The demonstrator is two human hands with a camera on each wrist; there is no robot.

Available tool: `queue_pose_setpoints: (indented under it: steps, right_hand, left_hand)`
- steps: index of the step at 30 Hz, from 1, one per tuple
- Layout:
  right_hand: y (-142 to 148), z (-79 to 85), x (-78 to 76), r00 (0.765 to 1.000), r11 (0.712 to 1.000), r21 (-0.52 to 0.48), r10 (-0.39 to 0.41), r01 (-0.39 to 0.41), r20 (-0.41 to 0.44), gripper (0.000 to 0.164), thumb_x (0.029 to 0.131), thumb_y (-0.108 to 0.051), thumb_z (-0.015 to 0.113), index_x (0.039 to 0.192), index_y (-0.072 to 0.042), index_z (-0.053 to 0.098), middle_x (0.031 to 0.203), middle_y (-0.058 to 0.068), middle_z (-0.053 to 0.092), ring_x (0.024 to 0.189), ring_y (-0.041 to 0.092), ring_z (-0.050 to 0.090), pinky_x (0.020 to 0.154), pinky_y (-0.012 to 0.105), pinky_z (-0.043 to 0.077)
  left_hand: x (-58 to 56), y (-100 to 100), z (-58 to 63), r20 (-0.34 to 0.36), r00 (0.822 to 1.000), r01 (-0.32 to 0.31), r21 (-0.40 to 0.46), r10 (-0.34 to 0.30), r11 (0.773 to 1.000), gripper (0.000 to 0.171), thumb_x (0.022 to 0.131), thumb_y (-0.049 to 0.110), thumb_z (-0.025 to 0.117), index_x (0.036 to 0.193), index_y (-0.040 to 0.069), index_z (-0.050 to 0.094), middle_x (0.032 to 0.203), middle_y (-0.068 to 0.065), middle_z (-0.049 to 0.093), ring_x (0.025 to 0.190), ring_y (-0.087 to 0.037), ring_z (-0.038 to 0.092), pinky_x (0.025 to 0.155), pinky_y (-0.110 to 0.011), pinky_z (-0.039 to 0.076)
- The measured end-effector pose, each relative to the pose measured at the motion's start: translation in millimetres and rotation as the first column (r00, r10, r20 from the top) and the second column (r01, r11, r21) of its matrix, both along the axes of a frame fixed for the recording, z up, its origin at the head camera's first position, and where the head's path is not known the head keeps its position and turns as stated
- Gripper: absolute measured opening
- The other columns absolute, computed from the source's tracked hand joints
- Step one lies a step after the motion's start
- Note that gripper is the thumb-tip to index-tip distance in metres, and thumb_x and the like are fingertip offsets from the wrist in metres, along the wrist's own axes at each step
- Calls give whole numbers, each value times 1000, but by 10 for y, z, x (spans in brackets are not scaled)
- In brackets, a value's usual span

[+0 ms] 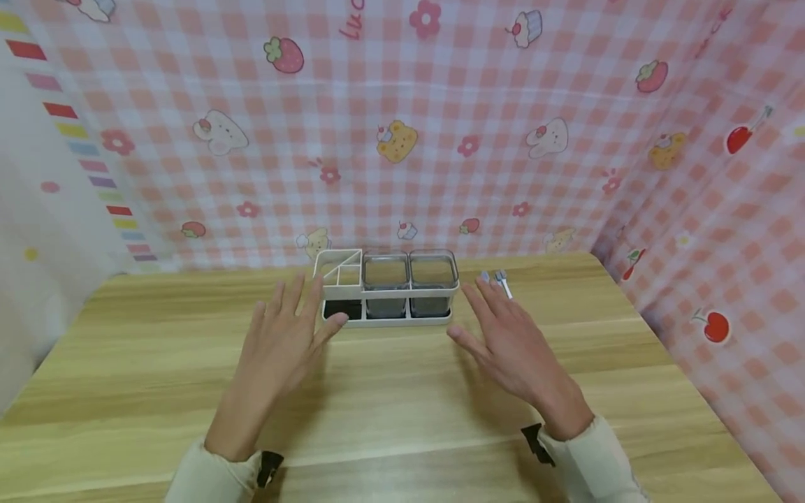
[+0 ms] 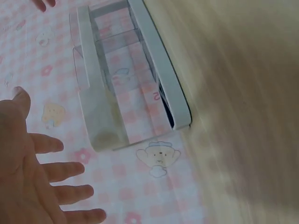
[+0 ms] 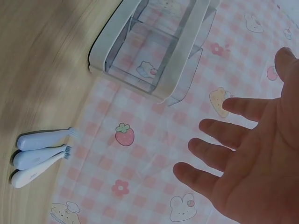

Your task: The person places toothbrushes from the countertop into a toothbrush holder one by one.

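A white toothbrush holder (image 1: 386, 323) stands at the back of the table, with a divided section on its left and two clear cups (image 1: 386, 271) in its middle and right slots. My left hand (image 1: 283, 346), fingers spread, is in front of its left end and holds nothing. On the other side, my right hand (image 1: 516, 349) is spread near the right end, also holding nothing. Three toothbrushes lie side by side right of the holder: a white toothbrush (image 3: 35, 173), a light blue toothbrush (image 3: 37, 157) and a bluish-lilac toothbrush (image 3: 42, 139). In the head view my right fingers partly hide them.
The wood-grain table (image 1: 390, 419) meets a pink checked cloth (image 1: 390, 188) hung close behind the holder. More patterned cloth (image 1: 723, 265) borders the right side, and a pale cloth (image 1: 56, 209) the left.
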State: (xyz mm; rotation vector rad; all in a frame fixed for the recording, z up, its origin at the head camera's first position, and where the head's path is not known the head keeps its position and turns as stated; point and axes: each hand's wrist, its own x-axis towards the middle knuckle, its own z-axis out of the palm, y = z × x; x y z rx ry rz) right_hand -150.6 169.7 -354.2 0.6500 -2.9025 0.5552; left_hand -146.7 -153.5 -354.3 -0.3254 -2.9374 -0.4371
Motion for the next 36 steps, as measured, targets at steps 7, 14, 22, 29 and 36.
queue_pose_setpoints:
  steps: [7,14,22,29,36]
  right_hand:
    - [-12,39,-85,996,999,-28,-29,26,-79,75,101,-51,57,154,-1,38,158,20,38,145,40,34,117,58,29]
    - [75,63,-153,988,993,-91,-81,70,-129,63,99,-41,65,145,0,51,142,24,51,130,43,48,104,61,44]
    - [225,87,-196,983,984,-98,-156,147,-97,52,100,-35,65,140,-3,56,132,23,58,116,43,56,84,61,52]
    - [324,32,-306,981,971,-164,-186,174,-63,47,101,-28,64,135,3,59,130,26,60,118,44,56,93,61,49]
    - [451,38,-410,974,955,-192,-226,226,22,50,102,-30,61,138,5,55,128,30,59,110,47,61,87,60,51]
  left_hand:
    - [-218,-17,23,-53,998,-18,203,29,979,74,106,52,44,159,2,27,156,-30,31,144,-47,29,114,-65,29]
    - [-406,-44,-88,-68,992,-81,293,105,953,72,105,51,49,153,0,36,149,-29,41,135,-48,40,106,-68,37]
    - [-605,-15,-252,-68,992,-64,448,105,892,61,104,35,59,147,-5,45,139,-30,48,126,-46,49,105,-62,42]
    - [-696,-67,-265,-69,989,-76,502,128,862,55,102,28,61,142,-8,50,128,-28,55,113,-40,56,93,-55,50]
    - [-733,-57,-239,-3,997,-67,562,83,825,56,102,28,59,145,-6,48,131,-27,55,116,-39,56,97,-52,51]
